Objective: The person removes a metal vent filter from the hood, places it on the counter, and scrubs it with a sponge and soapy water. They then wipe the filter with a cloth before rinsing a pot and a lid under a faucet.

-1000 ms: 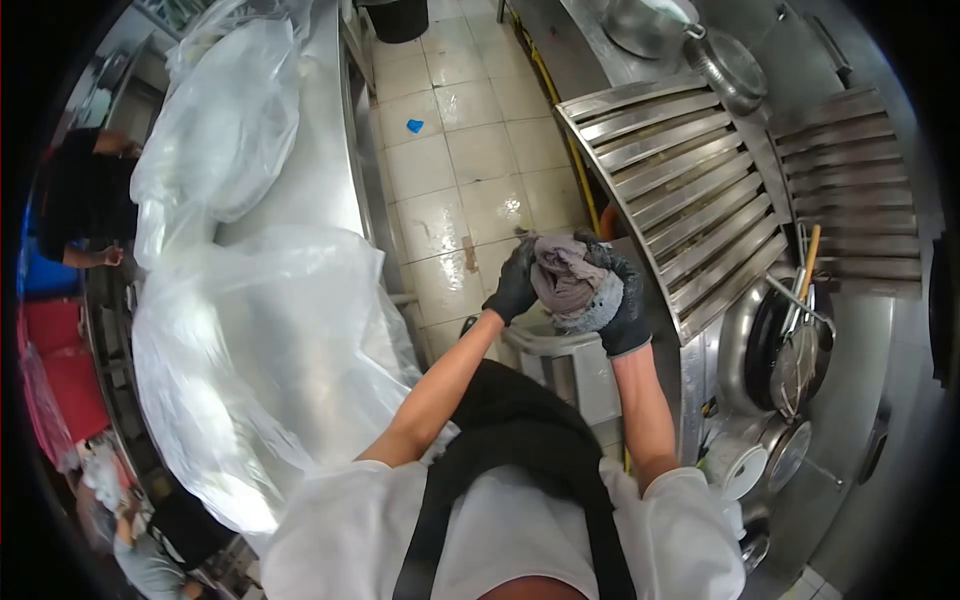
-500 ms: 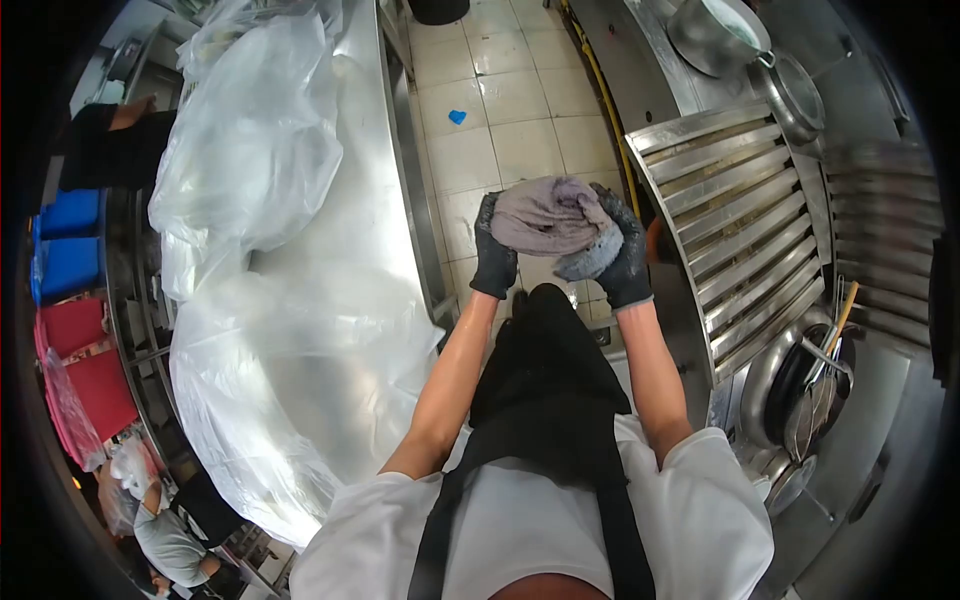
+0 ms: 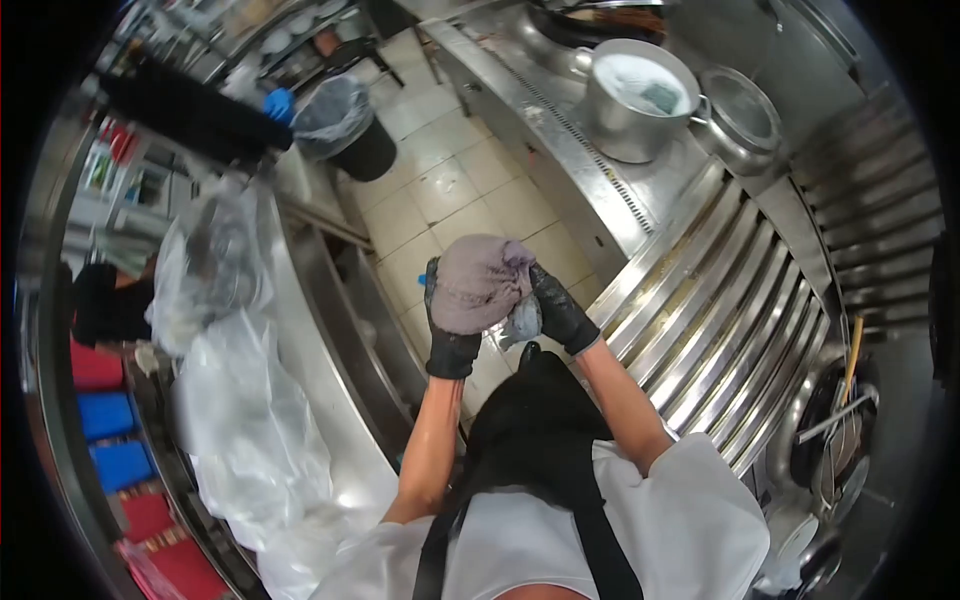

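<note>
Between my black-gloved hands is a bunched mauve-grey cloth (image 3: pixel 478 283), held up above the tiled floor. My left hand (image 3: pixel 452 345) is wrapped round its left side and underside. My right hand (image 3: pixel 563 312) grips the gathered, twisted end on the right. A smaller blue-grey cloth (image 3: pixel 523 322) hangs below that end, against my right fingers. Close to my right forearm lies a slatted metal panel (image 3: pixel 700 310), wet and shiny.
A large pot (image 3: pixel 625 140) of foamy water stands on the steel stove top at upper right. Plastic sheeting (image 3: pixel 250 410) covers much of the steel counter on the left. A lined black bin (image 3: pixel 368 150) stands on the floor ahead. Pans and a strainer (image 3: pixel 845 440) sit at right.
My view has turned, bringing the bin and the whole foamy pot into sight. The mauve-grey cloth is now bunched rounder, its end gathered at my right hand. Both hands still hold it.
</note>
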The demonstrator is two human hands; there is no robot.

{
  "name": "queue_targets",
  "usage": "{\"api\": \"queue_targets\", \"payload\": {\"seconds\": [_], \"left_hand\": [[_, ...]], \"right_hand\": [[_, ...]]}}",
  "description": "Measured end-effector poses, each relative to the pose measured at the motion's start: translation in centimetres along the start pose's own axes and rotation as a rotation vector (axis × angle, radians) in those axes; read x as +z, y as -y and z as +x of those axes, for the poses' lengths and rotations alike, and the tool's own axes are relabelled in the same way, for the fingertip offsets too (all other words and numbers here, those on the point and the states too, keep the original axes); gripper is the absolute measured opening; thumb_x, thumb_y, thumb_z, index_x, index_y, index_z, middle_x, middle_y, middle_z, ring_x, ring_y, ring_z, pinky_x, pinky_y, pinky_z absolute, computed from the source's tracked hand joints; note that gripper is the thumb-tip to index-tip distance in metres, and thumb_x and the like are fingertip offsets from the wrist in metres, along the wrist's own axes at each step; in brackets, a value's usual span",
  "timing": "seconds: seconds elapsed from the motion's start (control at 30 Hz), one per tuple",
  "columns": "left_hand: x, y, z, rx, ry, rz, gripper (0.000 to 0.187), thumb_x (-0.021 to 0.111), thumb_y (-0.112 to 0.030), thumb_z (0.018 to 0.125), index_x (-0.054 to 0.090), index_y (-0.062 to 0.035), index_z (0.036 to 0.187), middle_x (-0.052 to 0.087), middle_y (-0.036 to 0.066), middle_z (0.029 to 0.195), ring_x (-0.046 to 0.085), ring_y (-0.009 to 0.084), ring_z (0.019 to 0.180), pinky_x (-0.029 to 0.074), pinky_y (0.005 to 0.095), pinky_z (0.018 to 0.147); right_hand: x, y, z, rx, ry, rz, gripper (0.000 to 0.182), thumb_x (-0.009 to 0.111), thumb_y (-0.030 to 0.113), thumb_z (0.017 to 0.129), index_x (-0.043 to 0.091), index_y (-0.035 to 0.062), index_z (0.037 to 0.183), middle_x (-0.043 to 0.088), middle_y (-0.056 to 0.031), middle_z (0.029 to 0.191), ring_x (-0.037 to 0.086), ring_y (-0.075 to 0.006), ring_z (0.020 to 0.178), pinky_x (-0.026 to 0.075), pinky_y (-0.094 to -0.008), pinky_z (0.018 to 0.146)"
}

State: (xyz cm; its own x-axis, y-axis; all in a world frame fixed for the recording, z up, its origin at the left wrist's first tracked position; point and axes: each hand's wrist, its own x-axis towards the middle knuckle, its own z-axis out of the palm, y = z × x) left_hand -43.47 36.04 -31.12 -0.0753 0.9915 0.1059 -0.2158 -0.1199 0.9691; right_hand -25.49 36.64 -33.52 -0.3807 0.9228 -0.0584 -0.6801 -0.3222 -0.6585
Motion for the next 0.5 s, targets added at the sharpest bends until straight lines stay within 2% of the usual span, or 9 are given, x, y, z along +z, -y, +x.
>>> {"api": "queue_targets", "payload": {"seconds": [0.07,0.13,0.23,0.3,0.37,0.4,0.43,0.47,0.5], "left_hand": [[4.2,-0.2,5.8,-0.292,0.198,-0.811,0.043,0.039,-0.035,0.105,0.048,-0.0051,0.134,0.059,0.010,0.128,0.056,0.0216,0.118,0.043,0.0378,0.104],[9.0,-0.5,10.7,-0.390,0.230,-0.891,0.042,0.039,-0.032,0.105,0.049,-0.0033,0.133,0.059,0.010,0.127,0.055,0.0216,0.117,0.044,0.0371,0.103],[16.2,0.3,19.2,-0.353,0.422,-0.750,0.040,0.046,-0.028,0.102,0.048,-0.0015,0.133,0.060,0.013,0.125,0.055,0.0224,0.118,0.043,0.0381,0.104],[21.7,-3.5,24.8,-0.043,0.572,-0.281,0.045,0.058,-0.022,0.095,0.047,0.0006,0.133,0.056,0.015,0.130,0.053,0.0227,0.121,0.042,0.0374,0.104],[26.1,-3.7,30.7,0.031,0.629,-0.274,0.050,0.063,-0.020,0.092,0.046,0.0016,0.134,0.053,0.014,0.133,0.052,0.0225,0.122,0.041,0.0363,0.104],[27.6,-2.7,34.0,0.179,0.708,-0.169,0.055,0.066,-0.020,0.089,0.045,0.0026,0.134,0.051,0.014,0.136,0.050,0.0226,0.124,0.041,0.0355,0.105],[29.2,-1.8,37.4,0.335,0.770,-0.076,0.059,0.069,-0.019,0.086,0.044,0.0035,0.135,0.049,0.014,0.139,0.049,0.0226,0.125,0.040,0.0347,0.105],[30.6,-1.4,39.3,0.196,0.827,-0.187,0.061,0.068,-0.019,0.086,0.043,0.0041,0.136,0.048,0.016,0.139,0.048,0.0242,0.126,0.039,0.0352,0.107],[32.0,-1.1,41.3,0.051,0.867,-0.295,0.063,0.067,-0.019,0.085,0.041,0.0048,0.138,0.048,0.017,0.140,0.048,0.0258,0.127,0.037,0.0357,0.108]], "right_hand": [[-1.0,5.4,1.1,0.027,-0.055,0.020,0.050,0.052,0.033,0.101,0.044,0.0063,0.141,0.054,-0.0044,0.134,0.054,-0.0161,0.118,0.045,-0.0350,0.101],[-1.8,10.0,2.0,-0.218,-0.230,-0.120,0.053,0.058,0.031,0.098,0.043,0.0035,0.141,0.054,-0.0043,0.133,0.053,-0.0149,0.119,0.043,-0.0342,0.103],[-3.4,18.3,5.4,-0.318,-0.277,-0.337,0.056,0.063,0.020,0.094,0.041,0.0014,0.142,0.055,-0.0060,0.131,0.054,-0.0140,0.117,0.043,-0.0316,0.102],[-2.6,24.3,7.8,-0.418,-0.307,-0.378,0.061,0.066,0.023,0.090,0.042,0.0018,0.141,0.055,-0.0070,0.131,0.054,-0.0175,0.119,0.044,-0.0350,0.103],[-3.8,29.2,11.3,-0.569,-0.365,-0.421,0.066,0.068,0.026,0.085,0.041,0.0024,0.140,0.054,-0.0083,0.133,0.054,-0.0224,0.121,0.045,-0.0380,0.103],[-5.3,31.3,12.9,-0.569,-0.375,-0.337,0.059,0.066,0.015,0.083,0.045,0.0021,0.136,0.055,-0.0089,0.132,0.056,-0.0239,0.119,0.044,-0.0383,0.103],[-8.6,33.6,14.1,-0.708,-0.448,-1.059,0.054,0.065,0.009,0.082,0.048,0.0020,0.132,0.056,-0.0092,0.131,0.056,-0.0238,0.119,0.044,-0.0382,0.103],[-11.3,34.8,15.0,-0.761,-0.485,-1.793,0.049,0.064,0.003,0.081,0.051,0.0018,0.129,0.057,-0.0096,0.129,0.056,-0.0236,0.118,0.044,-0.0382,0.104],[-12.1,35.3,16.3,-0.746,-0.528,-1.800,0.049,0.064,0.003,0.081,0.051,0.0018,0.129,0.057,-0.0096,0.129,0.056,-0.0236,0.118,0.044,-0.0382,0.104]]}}
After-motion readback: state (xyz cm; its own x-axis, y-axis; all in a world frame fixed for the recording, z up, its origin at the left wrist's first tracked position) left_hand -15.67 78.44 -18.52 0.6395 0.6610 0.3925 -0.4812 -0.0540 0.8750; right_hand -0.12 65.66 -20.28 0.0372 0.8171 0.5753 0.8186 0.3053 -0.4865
